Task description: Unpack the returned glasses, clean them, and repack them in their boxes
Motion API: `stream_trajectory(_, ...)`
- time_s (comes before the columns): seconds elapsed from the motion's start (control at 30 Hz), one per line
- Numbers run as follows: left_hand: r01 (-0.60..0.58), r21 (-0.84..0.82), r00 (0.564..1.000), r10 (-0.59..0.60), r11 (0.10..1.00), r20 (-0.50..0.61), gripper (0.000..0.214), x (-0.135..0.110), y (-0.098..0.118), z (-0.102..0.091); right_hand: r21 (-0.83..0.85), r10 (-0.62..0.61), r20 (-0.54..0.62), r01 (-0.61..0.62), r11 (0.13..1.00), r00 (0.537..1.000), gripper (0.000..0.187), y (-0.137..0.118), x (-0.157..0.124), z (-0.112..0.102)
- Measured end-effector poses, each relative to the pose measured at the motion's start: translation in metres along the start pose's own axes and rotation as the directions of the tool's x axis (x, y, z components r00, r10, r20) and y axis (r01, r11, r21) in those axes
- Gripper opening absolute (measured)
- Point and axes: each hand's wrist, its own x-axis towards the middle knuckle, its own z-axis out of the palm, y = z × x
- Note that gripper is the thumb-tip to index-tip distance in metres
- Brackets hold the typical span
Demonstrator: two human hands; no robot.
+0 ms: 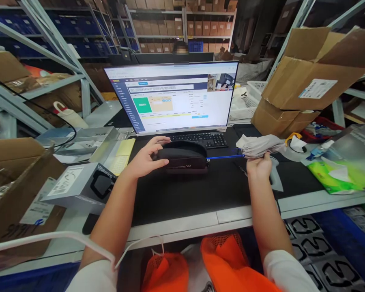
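Observation:
My left hand (146, 159) grips the left end of a dark zip case (187, 161), thumb on its front and fingers behind. The case's upper side looks open, with a curved black edge; pale lettering marks its front. From its right end a taut blue cord (225, 156) runs across to a crumpled light grey cloth pouch (260, 144). My right hand (259, 165) is closed around the underside of that pouch. Both hands are above the black desk mat (182, 196). What the case contains is hidden from this angle.
Behind the case stand a keyboard (211, 140) and a lit monitor (182, 101). Grey product box (79, 187) and open carton (21, 202) are at left. Stacked cartons (310, 77) and a green tissue pack (334, 175) are at right. A person's head shows beyond the monitor.

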Motion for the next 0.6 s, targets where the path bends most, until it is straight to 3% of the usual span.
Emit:
stream_trajectory(0.13, 0.001, 0.003, 0.999, -0.001, 1.000, -0.048, 0.024, 0.002, 0.003, 0.010, 0.032, 0.013, 0.008, -0.014, 0.999, 1.000, 0.044, 0.002, -0.012, 0.007)
stream_trajectory(0.23, -0.035, 0.047, 0.998, 0.037, 0.998, -0.048, 0.025, 0.006, 0.013, 0.021, 0.034, 0.087, 0.095, -0.091, 0.995, 0.992, 0.034, 0.018, -0.036, 0.013)
stream_trajectory(0.37, -0.066, 0.131, 0.997, 0.072, 0.989, -0.040, 0.037, 0.003, 0.026, 0.047, -0.032, 0.255, 0.333, -0.259, 0.965, 0.908, 0.022, 0.028, -0.071, 0.018)
stream_trajectory(0.43, -0.092, 0.167, 0.996, 0.093, 0.982, 0.005, 0.038, -0.002, 0.029, 0.062, -0.032, 0.270, 0.414, -0.283, 0.959, 0.869, 0.021, 0.020, -0.080, 0.020)
stream_trajectory(0.5, -0.103, 0.188, 0.993, 0.091, 0.977, 0.073, 0.036, -0.010, 0.030, 0.076, 0.010, 0.230, 0.416, -0.258, 0.966, 0.880, 0.022, 0.007, -0.079, 0.019)
stream_trajectory(0.6, -0.110, 0.167, 0.990, 0.093, 0.980, 0.109, 0.035, -0.022, 0.027, 0.086, 0.047, 0.175, 0.300, -0.198, 0.979, 0.938, 0.028, -0.013, -0.061, 0.013)
